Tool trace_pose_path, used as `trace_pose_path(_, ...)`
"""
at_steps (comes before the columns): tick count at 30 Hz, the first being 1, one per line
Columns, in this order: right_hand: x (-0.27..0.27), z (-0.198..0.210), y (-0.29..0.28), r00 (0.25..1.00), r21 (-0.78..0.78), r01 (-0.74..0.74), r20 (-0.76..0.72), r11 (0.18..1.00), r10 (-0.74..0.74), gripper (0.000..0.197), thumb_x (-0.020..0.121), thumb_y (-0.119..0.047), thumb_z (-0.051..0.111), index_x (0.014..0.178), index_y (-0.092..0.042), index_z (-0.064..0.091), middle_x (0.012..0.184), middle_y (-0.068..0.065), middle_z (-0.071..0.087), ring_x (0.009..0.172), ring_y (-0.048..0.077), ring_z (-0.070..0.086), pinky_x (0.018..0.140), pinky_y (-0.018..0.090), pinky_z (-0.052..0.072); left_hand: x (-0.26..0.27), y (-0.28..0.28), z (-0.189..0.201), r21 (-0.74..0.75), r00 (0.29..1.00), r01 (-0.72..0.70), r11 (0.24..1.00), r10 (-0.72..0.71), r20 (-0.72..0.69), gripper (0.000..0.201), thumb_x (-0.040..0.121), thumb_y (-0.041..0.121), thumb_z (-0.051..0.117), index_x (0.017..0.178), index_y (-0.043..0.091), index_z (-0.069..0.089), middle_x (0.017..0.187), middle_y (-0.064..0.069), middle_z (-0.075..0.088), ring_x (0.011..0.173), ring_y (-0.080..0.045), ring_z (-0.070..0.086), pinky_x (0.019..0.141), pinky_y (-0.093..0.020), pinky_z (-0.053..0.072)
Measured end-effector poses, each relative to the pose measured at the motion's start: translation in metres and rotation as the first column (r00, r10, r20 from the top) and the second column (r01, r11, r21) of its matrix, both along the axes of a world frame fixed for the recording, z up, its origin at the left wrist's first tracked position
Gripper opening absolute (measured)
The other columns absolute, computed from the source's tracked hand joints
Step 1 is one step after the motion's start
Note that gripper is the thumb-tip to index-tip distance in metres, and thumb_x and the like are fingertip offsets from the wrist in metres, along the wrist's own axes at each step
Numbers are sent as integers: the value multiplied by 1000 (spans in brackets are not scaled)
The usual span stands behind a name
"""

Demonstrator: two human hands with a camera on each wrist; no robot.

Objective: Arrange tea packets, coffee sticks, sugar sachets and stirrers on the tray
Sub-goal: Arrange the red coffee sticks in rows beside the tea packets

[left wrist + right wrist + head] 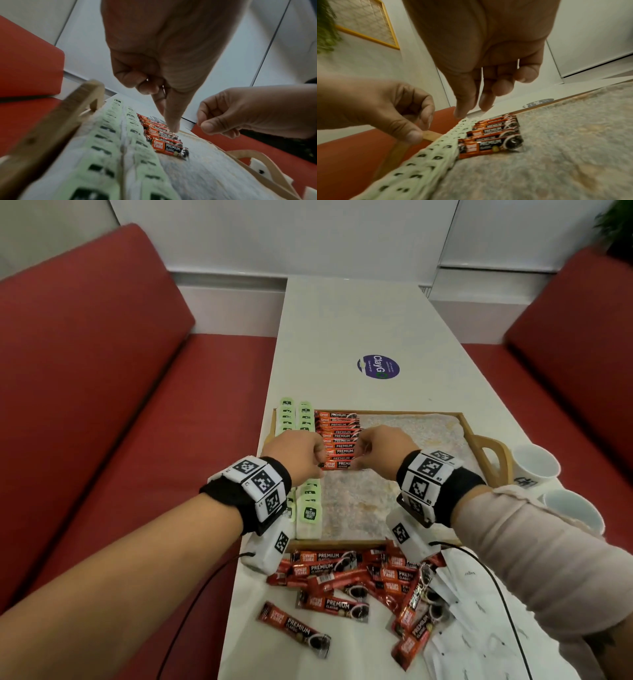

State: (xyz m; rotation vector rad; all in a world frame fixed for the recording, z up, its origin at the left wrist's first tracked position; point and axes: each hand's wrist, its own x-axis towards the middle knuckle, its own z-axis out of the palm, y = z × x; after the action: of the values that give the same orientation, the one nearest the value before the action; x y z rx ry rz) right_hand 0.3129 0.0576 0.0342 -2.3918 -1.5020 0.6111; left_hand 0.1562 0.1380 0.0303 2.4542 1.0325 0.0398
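A wooden tray lined with a grey cloth holds two columns of green tea packets along its left side. Beside them runs a row of red coffee sticks. The nearest stick lies flat at the row's front end, also seen in the wrist views. My left hand hovers just above that stick's left end with curled fingers and holds nothing. Above the right end, my right hand hangs with loose fingers pointing down, empty. No stirrers are in view.
Loose coffee sticks lie in a heap on the white table in front of the tray, with white sugar sachets to their right. Two white cups stand right of the tray handle. Red benches flank the table.
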Motion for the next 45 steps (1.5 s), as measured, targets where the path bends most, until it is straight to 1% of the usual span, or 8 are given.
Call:
trace_pose_path(6,-45,6,-35,992,-1,-122,-12,992,122,11,78,-27,75,80,-26,64,74,-10,57,73,11,56,68,25,45,-43,-29,-1,-32,999,38,999,-38,-12,20,78,23,74,77,29,55,83,13,61,82,-9,57,69,-25,43)
trace_pose_path(12,-79,0,-72,972,-163,-235,-16,958,236,22,73,-23,78,90,-28,65,75,-13,57,73,8,56,63,22,43,-69,-60,-9,-60,994,70,996,-75,-86,15,76,23,72,73,30,59,82,13,64,79,-7,59,72,-26,51)
trace_pose_path(15,-92,-4,-86,959,-260,-262,41,929,282,36,71,-24,80,103,-27,64,88,-8,61,84,14,59,71,27,49,-76,-73,-12,-53,988,97,994,-102,-119,12,75,25,75,78,27,63,84,12,65,81,-9,60,67,-23,47)
trace_pose_path(21,-108,-16,-102,891,-340,-331,195,880,410,63,71,-29,78,128,-26,51,114,-2,60,102,20,58,79,31,49,-80,-93,-20,-49,962,153,987,-160,-223,28,71,31,80,93,25,63,95,8,65,91,-13,62,80,-30,53)
trace_pose_path(24,-114,-21,-105,876,-348,-326,237,879,419,59,78,-27,72,131,-25,47,116,2,58,105,23,57,84,35,49,-81,-98,-26,2,953,166,986,-160,-257,43,71,33,80,108,25,60,103,8,63,97,-15,60,78,-30,52)
trace_pose_path(28,-117,-28,-109,863,-327,-326,281,887,421,49,85,-27,66,130,-26,48,115,4,58,105,24,58,82,34,47,-82,-101,-36,56,947,167,984,-144,-287,36,76,21,75,108,26,57,106,5,62,98,-19,59,77,-31,51)
trace_pose_path(37,-115,-39,-109,860,-308,-311,311,899,404,53,84,-43,65,131,-29,44,107,3,56,99,24,58,76,33,45,-87,-99,-40,-71,994,100,992,-102,-32,20,84,8,59,97,24,60,93,7,65,89,-11,61,83,-27,51)
trace_pose_path(45,-118,-38,-110,881,-284,-282,302,916,365,34,90,-25,52,125,-21,52,108,4,55,100,26,58,75,34,44,-90,-96,-35,-208,984,54,977,-17,176,18,80,4,68,88,19,62,83,5,66,75,-4,60,67,-8,45)
